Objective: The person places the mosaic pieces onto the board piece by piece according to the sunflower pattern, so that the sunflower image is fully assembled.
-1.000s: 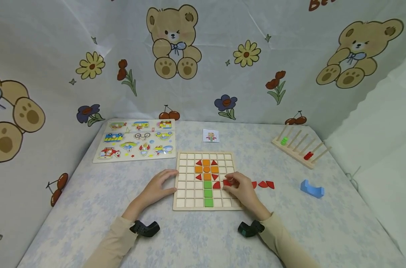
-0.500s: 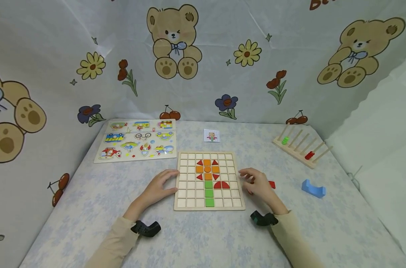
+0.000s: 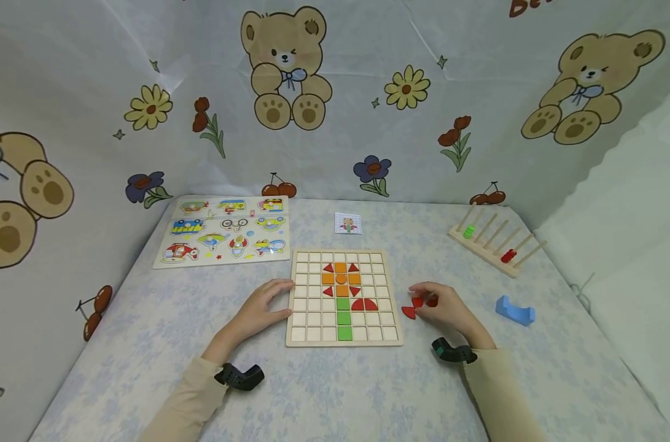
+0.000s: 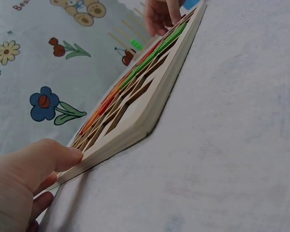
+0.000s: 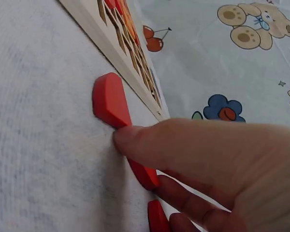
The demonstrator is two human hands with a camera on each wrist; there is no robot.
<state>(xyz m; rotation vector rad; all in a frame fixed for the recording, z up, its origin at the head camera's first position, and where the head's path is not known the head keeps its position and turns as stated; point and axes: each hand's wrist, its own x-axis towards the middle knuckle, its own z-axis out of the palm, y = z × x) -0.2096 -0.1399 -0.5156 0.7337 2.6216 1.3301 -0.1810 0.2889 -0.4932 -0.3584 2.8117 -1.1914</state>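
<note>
My left hand (image 3: 263,305) rests at the left edge of a wooden grid board (image 3: 315,334); in the left wrist view the thumb (image 4: 70,157) touches its rim. Orange squares (image 3: 341,268), red triangles (image 3: 354,268), a column of green squares (image 3: 343,318) and two red quarter-circles (image 3: 371,304) lie in the cells. Right of the board, my right hand (image 3: 447,307) pinches a red quarter-circle piece (image 5: 144,173) between thumb and fingers, close over the table. Another red piece (image 5: 111,100) lies nearer the board, and a third (image 5: 157,216) is partly behind the fingers.
A picture puzzle board (image 3: 224,233) stands at the back left, and a small pattern card (image 3: 348,223) lies behind the grid. To the right are a peg rack (image 3: 486,248) with green and red beads and a blue curved block (image 3: 514,311).
My right hand has left a red quarter-circle in the grid and moved right to the loose red pieces, which have shifted toward the board. My left hand has stayed at the board's edge.
</note>
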